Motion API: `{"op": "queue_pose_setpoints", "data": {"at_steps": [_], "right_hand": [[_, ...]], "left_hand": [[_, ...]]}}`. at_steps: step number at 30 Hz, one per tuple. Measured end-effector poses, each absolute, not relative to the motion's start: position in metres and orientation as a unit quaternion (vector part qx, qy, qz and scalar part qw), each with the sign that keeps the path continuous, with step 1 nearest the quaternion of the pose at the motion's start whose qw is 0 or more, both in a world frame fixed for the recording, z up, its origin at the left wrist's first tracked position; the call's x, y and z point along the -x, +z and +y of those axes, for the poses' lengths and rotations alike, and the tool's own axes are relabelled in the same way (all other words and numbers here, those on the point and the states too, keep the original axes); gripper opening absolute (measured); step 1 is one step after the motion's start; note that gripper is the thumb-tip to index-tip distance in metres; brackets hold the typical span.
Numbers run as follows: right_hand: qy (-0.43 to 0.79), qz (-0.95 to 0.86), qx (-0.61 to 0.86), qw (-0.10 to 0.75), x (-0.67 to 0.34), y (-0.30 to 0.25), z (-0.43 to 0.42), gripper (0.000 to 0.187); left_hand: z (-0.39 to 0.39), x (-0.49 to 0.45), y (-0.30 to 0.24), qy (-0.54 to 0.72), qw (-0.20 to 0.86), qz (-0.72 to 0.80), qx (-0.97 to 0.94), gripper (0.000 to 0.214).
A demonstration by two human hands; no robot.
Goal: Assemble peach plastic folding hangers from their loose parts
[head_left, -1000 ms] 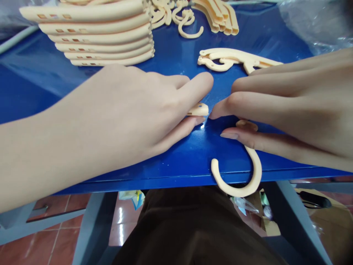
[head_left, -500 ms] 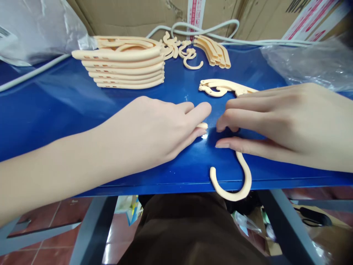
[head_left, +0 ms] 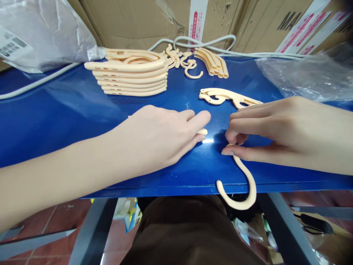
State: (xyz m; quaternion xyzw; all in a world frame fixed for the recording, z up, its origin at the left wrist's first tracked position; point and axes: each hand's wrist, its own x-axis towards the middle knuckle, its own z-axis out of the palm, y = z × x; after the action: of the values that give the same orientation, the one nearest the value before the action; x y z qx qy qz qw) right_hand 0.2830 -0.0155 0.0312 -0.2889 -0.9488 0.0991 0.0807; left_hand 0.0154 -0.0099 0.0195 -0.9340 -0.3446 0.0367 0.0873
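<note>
My left hand (head_left: pixel 165 134) is closed over a cream plastic piece (head_left: pixel 203 131). Only its tip shows between thumb and forefinger, so most of it is hidden. Thumb and fingertips of my right hand (head_left: pixel 264 134) pinch the top end of a cream hanger hook (head_left: pixel 251 184), whose curved part sticks out over the table's front edge. Just beyond the right hand lies a cream hanger arm piece (head_left: pixel 220 94), partly covered by the fingers.
A stack of cream hanger pieces (head_left: pixel 132 79) stands at the back left of the blue table (head_left: pixel 182 176). Loose hooks (head_left: pixel 193 73) and curved arm pieces (head_left: pixel 212 62) lie beside it. Plastic bags (head_left: pixel 309 75), a white cable (head_left: pixel 41 82) and cardboard boxes (head_left: pixel 138 22) line the back.
My right thumb and fingertips have closed on the hook's end, and the hook has shifted slightly right and toward me. My left hand keeps its grip. The view has tilted a little upward.
</note>
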Motion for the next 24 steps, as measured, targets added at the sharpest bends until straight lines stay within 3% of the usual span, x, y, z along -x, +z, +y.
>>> {"op": "queue_pose_setpoints", "data": {"at_steps": [7,11,13,18,24], "right_hand": [[-0.025,-0.919,0.381,0.099,-0.278,0.029,-0.001,0.032],[-0.075,-0.898,0.423,0.092,-0.286,0.031,0.003,0.065],[-0.055,-0.906,0.414,0.069,-0.288,0.032,0.002,0.069],[0.051,-0.931,0.356,0.066,-0.282,0.031,-0.003,0.037],[0.035,-0.941,0.328,0.077,-0.280,0.030,-0.004,0.026]], "left_hand": [[-0.009,-0.010,0.013,-0.021,0.109,-0.323,0.940,0.026],[-0.009,-0.009,0.011,-0.015,0.096,-0.328,0.940,0.024],[-0.009,-0.010,0.010,-0.010,0.090,-0.330,0.940,0.024],[-0.009,-0.012,0.010,-0.020,0.110,-0.328,0.938,0.027],[-0.009,-0.011,0.009,-0.035,0.107,-0.326,0.939,0.029]]}}
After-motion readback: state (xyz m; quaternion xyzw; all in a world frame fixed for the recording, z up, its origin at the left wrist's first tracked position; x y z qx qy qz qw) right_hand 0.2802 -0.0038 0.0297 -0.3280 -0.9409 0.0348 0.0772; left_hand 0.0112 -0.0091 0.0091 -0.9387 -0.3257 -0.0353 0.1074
